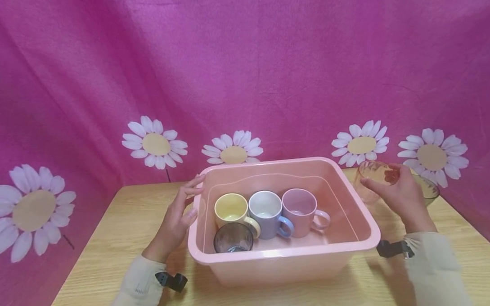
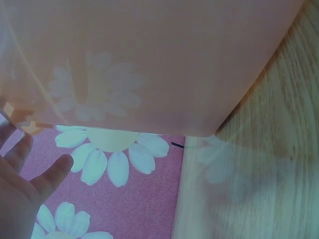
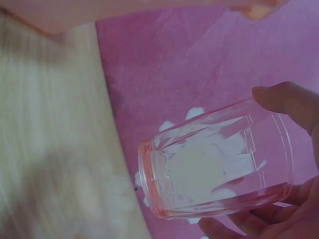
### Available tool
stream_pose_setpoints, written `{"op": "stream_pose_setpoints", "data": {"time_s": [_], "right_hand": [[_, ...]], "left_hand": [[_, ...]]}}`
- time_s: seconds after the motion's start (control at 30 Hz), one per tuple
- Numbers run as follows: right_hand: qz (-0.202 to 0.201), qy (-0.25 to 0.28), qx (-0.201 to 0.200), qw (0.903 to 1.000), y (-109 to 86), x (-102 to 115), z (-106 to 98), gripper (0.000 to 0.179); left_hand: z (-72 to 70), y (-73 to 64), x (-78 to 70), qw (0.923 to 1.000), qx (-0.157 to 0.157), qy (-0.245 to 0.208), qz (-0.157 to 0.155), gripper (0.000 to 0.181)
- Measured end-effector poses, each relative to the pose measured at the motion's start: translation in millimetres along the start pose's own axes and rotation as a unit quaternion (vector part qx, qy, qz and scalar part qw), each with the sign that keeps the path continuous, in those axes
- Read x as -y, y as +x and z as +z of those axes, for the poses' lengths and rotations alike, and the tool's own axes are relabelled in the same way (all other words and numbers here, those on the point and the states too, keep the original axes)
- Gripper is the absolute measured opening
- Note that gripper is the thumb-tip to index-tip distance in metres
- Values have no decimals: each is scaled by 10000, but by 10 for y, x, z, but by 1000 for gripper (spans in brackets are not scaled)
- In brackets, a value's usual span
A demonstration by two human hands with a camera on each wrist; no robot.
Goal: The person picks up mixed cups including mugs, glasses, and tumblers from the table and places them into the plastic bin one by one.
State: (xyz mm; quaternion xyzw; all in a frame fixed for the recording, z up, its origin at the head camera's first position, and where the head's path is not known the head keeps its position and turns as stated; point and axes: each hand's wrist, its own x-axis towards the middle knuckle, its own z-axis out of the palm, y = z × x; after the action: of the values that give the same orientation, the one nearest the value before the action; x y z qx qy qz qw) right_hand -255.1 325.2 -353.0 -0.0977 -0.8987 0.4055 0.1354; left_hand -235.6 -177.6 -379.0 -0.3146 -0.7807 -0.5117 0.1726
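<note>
My right hand [image 1: 403,194] holds a clear, orange-tinted drinking glass [image 1: 375,175] beyond the right rim of a pink plastic basin [image 1: 281,267]. In the right wrist view, thumb and fingers are on opposite sides of the faceted glass [image 3: 209,169], near its mouth, and its base is close over the table edge. My left hand [image 1: 172,225] rests against the basin's left rim with its fingers extended. Inside the basin stand a yellow mug [image 1: 231,206], a blue mug with a white inside [image 1: 265,212] and a pink mug [image 1: 299,209]. A dark glass [image 1: 234,238] sits before the yellow mug.
Behind my right hand, a greenish glass vessel [image 1: 429,190] is partly hidden on the right. The basin stands on a light wooden table [image 1: 141,208]. A magenta cloth [image 1: 248,72] printed with white daisies hangs behind and along the sides.
</note>
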Motion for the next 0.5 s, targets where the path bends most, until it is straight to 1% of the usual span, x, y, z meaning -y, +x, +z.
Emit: {"op": "stream_pose_setpoints", "data": {"time_s": [0.17, 0.3, 0.4, 0.5], "right_hand": [[-84, 126, -118, 9998, -42, 97, -44, 99], [-142, 237, -205, 9994, -73, 173, -95, 98], [-143, 176, -313, 9993, -96, 224, -130, 99], [-157, 64, -466, 9988, -118, 273, -169, 99]], "left_hand": [[4, -3, 8, 10000, 0, -40, 24, 41], [0, 1, -12, 10000, 25, -31, -43, 41], [-4, 4, -21, 10000, 35, -30, -85, 41], [-5, 2, -15, 10000, 31, -28, -44, 42]]}}
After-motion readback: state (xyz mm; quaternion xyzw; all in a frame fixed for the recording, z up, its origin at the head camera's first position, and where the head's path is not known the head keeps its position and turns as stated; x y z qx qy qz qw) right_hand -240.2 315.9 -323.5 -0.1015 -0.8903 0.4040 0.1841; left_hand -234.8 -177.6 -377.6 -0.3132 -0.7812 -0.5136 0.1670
